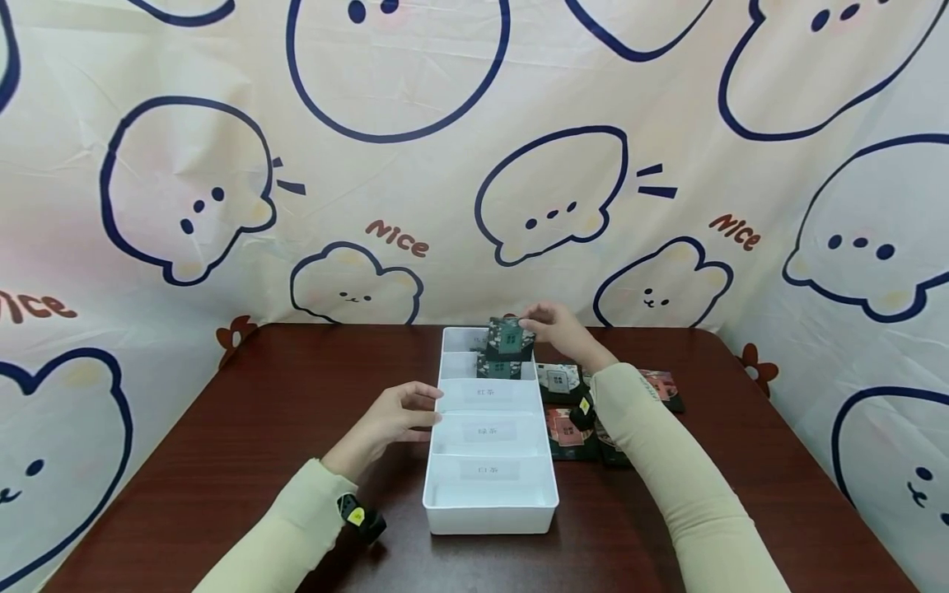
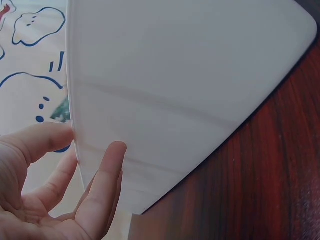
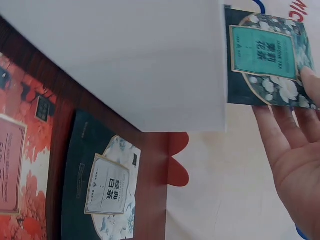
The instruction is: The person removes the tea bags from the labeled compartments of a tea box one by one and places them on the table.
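A long white divided box (image 1: 489, 520) stands on the table, with printed labels on its dividers. At its far end my right hand (image 1: 559, 329) pinches a dark green tea bag packet (image 1: 510, 338), which shows a teal label and white flowers. In the right wrist view, the thumb lies over the packet (image 3: 265, 57) and the fingers are behind it; its lower edge meets the box rim. Another green packet (image 1: 498, 367) stands in a far compartment, just below. My left hand (image 1: 393, 420) touches the box's left side, fingertips at the rim and side wall (image 2: 165, 90).
Right of the box lie more tea packets: a white-and-green one (image 1: 559, 380), a red one (image 1: 569, 430) and another red one (image 1: 662, 387) further right, partly behind the right sleeve. The dark wooden table (image 1: 259, 428) ends at a patterned cloth backdrop (image 1: 445, 189).
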`<state>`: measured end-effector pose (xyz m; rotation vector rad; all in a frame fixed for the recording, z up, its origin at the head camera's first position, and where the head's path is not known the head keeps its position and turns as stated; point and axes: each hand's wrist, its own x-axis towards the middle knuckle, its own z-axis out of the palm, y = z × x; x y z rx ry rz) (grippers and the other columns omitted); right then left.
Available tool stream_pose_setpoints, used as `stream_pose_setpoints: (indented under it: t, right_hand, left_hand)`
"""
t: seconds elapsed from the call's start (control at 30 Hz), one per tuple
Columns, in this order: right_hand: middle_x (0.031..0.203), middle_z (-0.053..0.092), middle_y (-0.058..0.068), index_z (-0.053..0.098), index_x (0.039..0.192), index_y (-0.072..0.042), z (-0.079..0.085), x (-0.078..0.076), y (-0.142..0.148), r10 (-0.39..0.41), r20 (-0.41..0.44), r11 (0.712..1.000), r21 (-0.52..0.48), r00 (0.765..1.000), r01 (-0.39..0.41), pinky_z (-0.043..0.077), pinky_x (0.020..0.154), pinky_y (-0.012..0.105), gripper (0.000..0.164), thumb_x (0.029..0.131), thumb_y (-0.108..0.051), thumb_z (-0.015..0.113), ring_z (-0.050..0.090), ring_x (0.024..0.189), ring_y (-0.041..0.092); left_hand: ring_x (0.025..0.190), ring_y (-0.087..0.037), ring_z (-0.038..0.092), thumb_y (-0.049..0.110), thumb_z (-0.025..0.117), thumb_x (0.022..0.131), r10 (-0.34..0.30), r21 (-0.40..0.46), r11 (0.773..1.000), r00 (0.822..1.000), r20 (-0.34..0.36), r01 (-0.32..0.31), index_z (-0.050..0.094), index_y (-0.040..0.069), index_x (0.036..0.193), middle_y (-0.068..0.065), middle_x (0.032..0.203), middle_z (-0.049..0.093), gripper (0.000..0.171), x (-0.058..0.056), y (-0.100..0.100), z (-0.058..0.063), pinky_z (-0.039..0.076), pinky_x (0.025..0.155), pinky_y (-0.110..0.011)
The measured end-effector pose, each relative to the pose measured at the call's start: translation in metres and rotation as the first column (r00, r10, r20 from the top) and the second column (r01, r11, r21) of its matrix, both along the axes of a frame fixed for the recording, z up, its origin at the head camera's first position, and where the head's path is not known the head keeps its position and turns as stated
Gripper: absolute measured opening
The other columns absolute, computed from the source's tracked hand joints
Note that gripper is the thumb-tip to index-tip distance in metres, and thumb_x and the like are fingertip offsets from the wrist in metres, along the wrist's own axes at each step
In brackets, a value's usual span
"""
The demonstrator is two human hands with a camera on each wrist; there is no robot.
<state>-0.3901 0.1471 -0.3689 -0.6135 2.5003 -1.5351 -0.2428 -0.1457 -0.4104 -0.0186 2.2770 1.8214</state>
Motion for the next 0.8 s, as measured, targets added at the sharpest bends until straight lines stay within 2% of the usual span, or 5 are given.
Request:
stream_pose_setpoints:
  t: [0.27, 0.5, 0.7, 0.8]
  right_hand:
    - [0.124, 0.063, 0.012, 0.057, 0.116, -0.009, 0.013, 0.008, 0.007, -0.097, -0.015, 0.984, -0.154, 0.995, 0.093, 0.057, 0.082, 0.034, 0.026, 0.095, -0.024, 0.062, 0.059, 0.104, 0.021]
    - [0.123, 0.066, 0.006, 0.057, 0.119, -0.010, 0.022, 0.019, 0.019, -0.109, -0.050, 0.971, -0.218, 0.993, 0.095, 0.057, 0.076, 0.029, 0.032, 0.094, -0.027, 0.065, 0.062, 0.095, 0.015]
    - [0.128, 0.063, 0.006, 0.056, 0.121, -0.009, 0.023, 0.030, 0.036, -0.117, -0.066, 0.969, -0.224, 0.991, 0.100, 0.057, 0.077, 0.025, 0.035, 0.094, -0.029, 0.064, 0.062, 0.094, 0.011]
    - [0.126, 0.065, 0.000, 0.057, 0.119, -0.012, 0.025, 0.041, 0.046, -0.126, -0.052, 0.972, -0.208, 0.991, 0.113, 0.057, 0.079, 0.025, 0.030, 0.094, -0.028, 0.063, 0.061, 0.095, 0.010]
  left_hand:
    - [0.089, -0.024, 0.066, 0.004, 0.072, 0.084, 0.007, 0.000, 1.000, 1.000, 0.003, -0.007, 0.062, 0.005, 0.119, -0.020, 0.118, 0.058, 0.036, 0.000, 0.000, 0.001, 0.060, 0.076, -0.042]
    - [0.091, -0.027, 0.066, 0.004, 0.071, 0.084, 0.016, 0.001, 1.000, 1.000, 0.016, -0.016, 0.061, 0.005, 0.120, -0.018, 0.118, 0.058, 0.037, 0.000, 0.001, 0.001, 0.060, 0.077, -0.042]
    - [0.090, -0.025, 0.066, 0.004, 0.071, 0.085, 0.013, 0.004, 1.000, 1.000, 0.011, -0.013, 0.061, 0.004, 0.120, -0.019, 0.118, 0.057, 0.036, 0.000, 0.001, 0.001, 0.060, 0.077, -0.042]
    - [0.089, -0.024, 0.066, 0.004, 0.071, 0.084, 0.016, 0.003, 1.000, 1.000, 0.011, -0.016, 0.062, 0.006, 0.119, -0.018, 0.118, 0.058, 0.036, 0.000, 0.002, 0.001, 0.060, 0.077, -0.042]
